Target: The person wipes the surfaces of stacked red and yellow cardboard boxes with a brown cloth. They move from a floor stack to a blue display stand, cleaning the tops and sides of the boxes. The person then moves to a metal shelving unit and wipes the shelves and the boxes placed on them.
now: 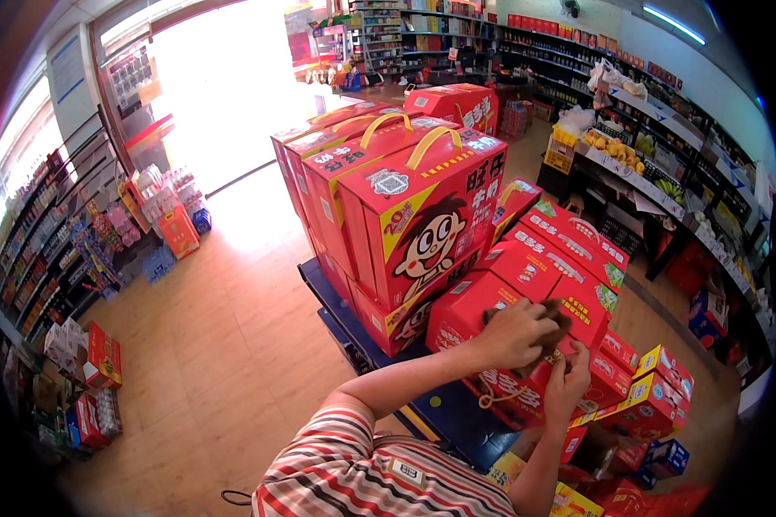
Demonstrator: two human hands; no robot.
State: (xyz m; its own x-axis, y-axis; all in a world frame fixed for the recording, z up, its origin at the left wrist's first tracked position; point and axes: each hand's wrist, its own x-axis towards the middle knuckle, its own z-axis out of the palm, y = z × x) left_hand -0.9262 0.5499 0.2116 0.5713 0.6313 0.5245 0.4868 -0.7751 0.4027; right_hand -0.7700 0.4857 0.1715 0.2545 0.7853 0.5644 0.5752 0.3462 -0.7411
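My left hand (516, 333) is closed on a crumpled brown cloth (559, 323), which lies against the top of a red carton (472, 304). Bent fingers of my right hand (568, 380) rest at the near edge of the same carton group; whether they grip anything is unclear. A yellowish looped cord (488, 399) shows on the carton's front, below my left wrist. To the left rises a stack of red milk gift boxes (420, 213) with yellow handles and a cartoon face. Further red cartons with pale handles (572, 245) sit just beyond the cloth.
The boxes stand on a dark blue platform (456, 420). More red and yellow cartons (653, 394) are at the right. Produce shelving (627, 161) curves along the right side, and goods shelves (39, 239) line the left. A bright doorway (226, 84) opens ahead.
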